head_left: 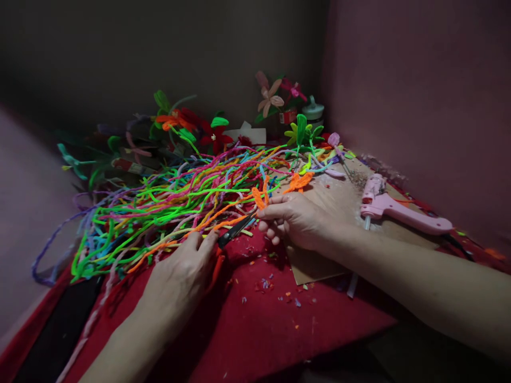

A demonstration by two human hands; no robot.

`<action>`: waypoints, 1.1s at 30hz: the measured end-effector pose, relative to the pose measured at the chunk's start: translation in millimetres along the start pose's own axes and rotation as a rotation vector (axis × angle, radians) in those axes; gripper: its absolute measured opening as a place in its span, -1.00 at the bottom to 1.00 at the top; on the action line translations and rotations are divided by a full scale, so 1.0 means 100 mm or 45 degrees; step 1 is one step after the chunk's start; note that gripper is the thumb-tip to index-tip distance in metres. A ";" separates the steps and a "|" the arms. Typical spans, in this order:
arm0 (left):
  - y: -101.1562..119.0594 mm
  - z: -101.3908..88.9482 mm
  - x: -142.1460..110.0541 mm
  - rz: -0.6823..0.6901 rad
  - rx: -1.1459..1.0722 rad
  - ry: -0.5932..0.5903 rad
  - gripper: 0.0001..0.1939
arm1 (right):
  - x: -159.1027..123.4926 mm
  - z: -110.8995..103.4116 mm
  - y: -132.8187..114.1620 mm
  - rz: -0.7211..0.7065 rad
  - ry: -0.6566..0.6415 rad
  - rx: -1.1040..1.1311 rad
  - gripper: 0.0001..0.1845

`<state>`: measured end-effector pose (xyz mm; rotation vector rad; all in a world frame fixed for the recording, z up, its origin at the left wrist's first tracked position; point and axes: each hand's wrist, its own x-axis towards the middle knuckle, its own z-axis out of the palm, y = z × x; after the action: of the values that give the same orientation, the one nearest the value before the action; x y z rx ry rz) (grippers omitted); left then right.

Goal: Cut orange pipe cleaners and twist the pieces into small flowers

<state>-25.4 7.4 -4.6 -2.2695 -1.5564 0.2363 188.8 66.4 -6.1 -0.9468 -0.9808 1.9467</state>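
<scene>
My left hand (186, 271) is closed round the handles of a pair of scissors (238, 229), whose dark blades point up and right. Pinched between the thumb and fingers of my right hand (293, 218) is an orange pipe-cleaner petal (258, 199), bent into a loop. The blade tips reach close to its lower end; whether they touch it I cannot tell. Another orange fuzzy piece (300, 182) lies just beyond my right hand on the cardboard (331, 199). A heap of colourful pipe cleaners (159, 205) spreads beyond my left hand.
A pink glue gun (403, 207) rests on the right of the cardboard, a glue stick protruding from it. Finished pipe-cleaner flowers (215, 135) stand along the back by the wall. Small fuzzy scraps (263, 284) are scattered on the red cloth (255, 335). A lidded jar (313, 109) stands at the rear.
</scene>
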 end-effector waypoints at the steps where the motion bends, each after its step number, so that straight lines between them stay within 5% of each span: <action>1: 0.00 0.00 0.00 0.003 -0.015 0.001 -0.58 | 0.00 0.00 0.00 -0.018 0.022 -0.002 -0.85; 13: -0.05 0.11 -0.08 0.033 -0.038 0.207 -0.60 | -0.03 0.04 0.06 -0.379 0.166 -0.313 -0.86; 24: 0.03 -0.04 -0.08 -0.019 0.126 0.131 -0.53 | -0.10 0.05 0.00 -0.398 0.192 -0.606 -0.82; 33: 0.07 -0.09 -0.08 0.000 0.255 0.171 -0.55 | -0.09 0.05 0.02 -0.274 0.131 -0.491 -0.84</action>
<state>-18.8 -4.5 0.5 -2.0862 -1.3987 0.2238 188.1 56.2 -2.9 -1.0900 -1.3670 1.5441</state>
